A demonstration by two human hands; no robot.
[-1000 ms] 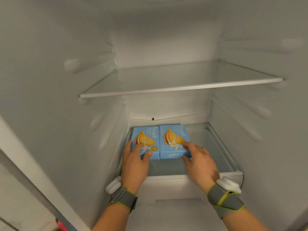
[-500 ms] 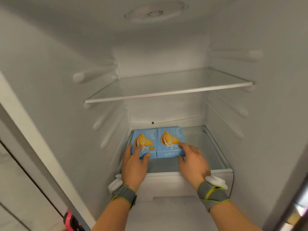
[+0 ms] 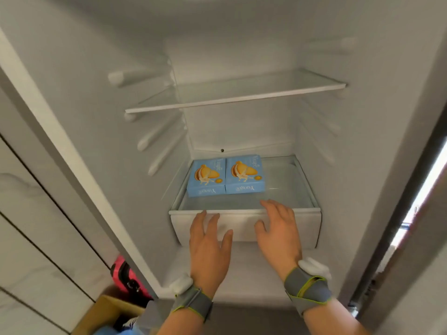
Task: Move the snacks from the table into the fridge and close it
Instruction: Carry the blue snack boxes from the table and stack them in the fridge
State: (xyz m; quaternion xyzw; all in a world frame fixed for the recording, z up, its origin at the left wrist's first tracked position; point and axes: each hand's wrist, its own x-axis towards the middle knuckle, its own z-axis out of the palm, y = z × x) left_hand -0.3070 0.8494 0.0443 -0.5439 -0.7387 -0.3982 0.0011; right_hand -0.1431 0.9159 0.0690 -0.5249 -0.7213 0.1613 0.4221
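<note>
The left hand (image 3: 209, 247) and right hand (image 3: 278, 234) have drawn back off the snack boxes (image 3: 244, 174), fingers loose, holding nothing. In the open fridge (image 3: 96, 122), mid-frame, the two boxes lie side by side on the lower glass shelf (image 3: 285, 189). Likely light, stiff cardboard; grip the sides.

Left side: pale marble-look wall panels (image 3: 36, 213), with thin dark seams running diagonally between them. Low left: pink hard-shell case (image 3: 123, 274) with a black fitting on it, near the foot of the panels, only part showing. Just below it: open brown cardboard box (image 3: 104, 313), dark stuff inside, contents unclear. Blue fabric (image 3: 113, 331) at the bottom edge, by the box corner, cut off by the frame. Far right: bright overexposed strip (image 3: 423, 187) with a small blurred dark shape in it, can't identify.
</note>
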